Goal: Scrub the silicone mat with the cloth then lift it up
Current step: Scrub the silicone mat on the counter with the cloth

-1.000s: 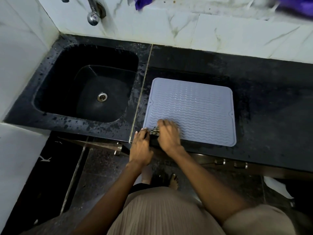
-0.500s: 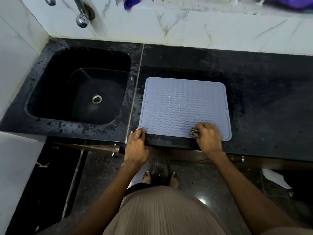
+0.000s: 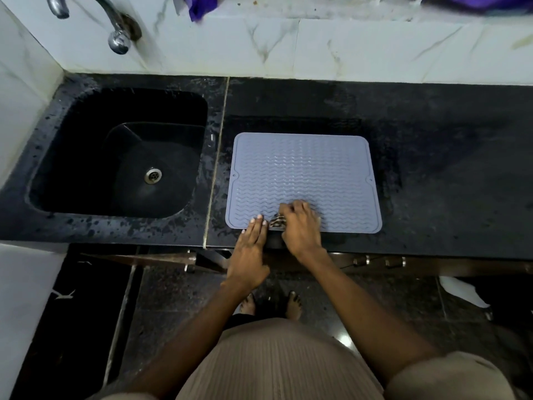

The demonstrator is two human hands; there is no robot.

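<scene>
Back from the mat's near right corner, where it was half a second ago, the right hand (image 3: 300, 226) now works the near left part of the grey silicone mat (image 3: 302, 174), fingers curled around a bunched, dark-patterned cloth (image 3: 277, 221) pressed against the ribbed surface. Just left of the cloth, the left hand (image 3: 251, 243) has shifted slightly inward along the mat's near edge and lies flat, fingers straight, fingertips (image 3: 258, 219) pinning that edge down. Mat and cloth sit on the black stone counter (image 3: 432, 168), the mat flat, close to the counter's front edge and just right of the seam that parts it from the black sink (image 3: 121, 154). Beyond the sink, a chrome tap (image 3: 115, 27) juts from the white marble wall. Purple fabric (image 3: 199, 5) hangs over the ledge above the mat. Below the counter edge, the person's bare feet (image 3: 271, 306) stand on a dark polished floor.
</scene>
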